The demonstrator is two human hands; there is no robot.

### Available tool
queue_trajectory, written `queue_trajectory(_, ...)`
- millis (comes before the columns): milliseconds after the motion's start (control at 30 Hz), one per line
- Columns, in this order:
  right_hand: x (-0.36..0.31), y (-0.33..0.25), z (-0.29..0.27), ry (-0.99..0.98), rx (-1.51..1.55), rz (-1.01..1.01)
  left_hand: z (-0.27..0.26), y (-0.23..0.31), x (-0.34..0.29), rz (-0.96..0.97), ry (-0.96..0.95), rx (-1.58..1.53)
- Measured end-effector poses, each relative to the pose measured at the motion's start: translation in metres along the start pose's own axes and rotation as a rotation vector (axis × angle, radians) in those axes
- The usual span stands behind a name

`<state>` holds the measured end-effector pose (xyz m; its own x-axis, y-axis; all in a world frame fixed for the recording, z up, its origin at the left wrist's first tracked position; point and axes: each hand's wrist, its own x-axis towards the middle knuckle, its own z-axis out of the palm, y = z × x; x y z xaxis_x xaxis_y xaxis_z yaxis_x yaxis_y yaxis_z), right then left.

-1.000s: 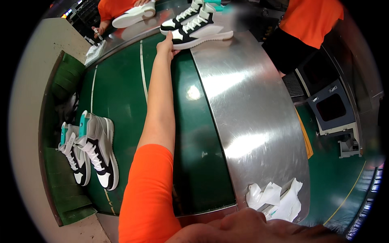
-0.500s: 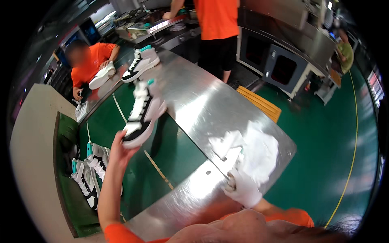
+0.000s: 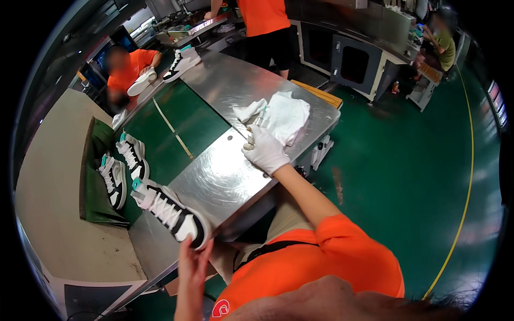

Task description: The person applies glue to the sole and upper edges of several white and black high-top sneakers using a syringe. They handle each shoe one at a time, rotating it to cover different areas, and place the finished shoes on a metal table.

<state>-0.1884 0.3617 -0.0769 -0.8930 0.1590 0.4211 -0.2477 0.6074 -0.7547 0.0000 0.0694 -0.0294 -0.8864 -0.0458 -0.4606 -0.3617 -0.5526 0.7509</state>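
Note:
My bare left hand (image 3: 194, 261) is closed round the toe end of a white, black and grey high-top sneaker (image 3: 170, 215) with a teal heel tab. The shoe hangs over the near metal edge of the table, its toe toward me. My right hand (image 3: 267, 152), in a white glove, has its fingers curled over the metal tabletop. A slim pale stick with a teal tip (image 3: 261, 114) shows just beyond those fingers; whether they grip it is unclear. White cloths (image 3: 288, 119) lie crumpled beside it.
Two similar sneakers (image 3: 111, 182) stand on the green belt (image 3: 184, 115) at the left, by a beige panel (image 3: 53, 176). Another sneaker (image 3: 182, 64) stands at the far end. A co-worker (image 3: 140, 64) there handles a white shoe (image 3: 142, 81); a second person (image 3: 263, 21) stands beyond.
My left hand has brought the sneaker from above the belt to the table's near edge, close to my body. The whole view has shifted. My right hand stays by the cloths.

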Motion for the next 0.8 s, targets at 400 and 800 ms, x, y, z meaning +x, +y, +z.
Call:
queue_trajectory(400,-0.006,-0.011,-0.022,-0.042,0.107,0.091,0.101,0.066,0.019,1.608,-0.189,1.796)
queue_trajectory(800,0.005,-0.020,-0.055,-0.301,-0.095,0.265,0.017,0.091,0.025,1.262,-0.159,1.826)
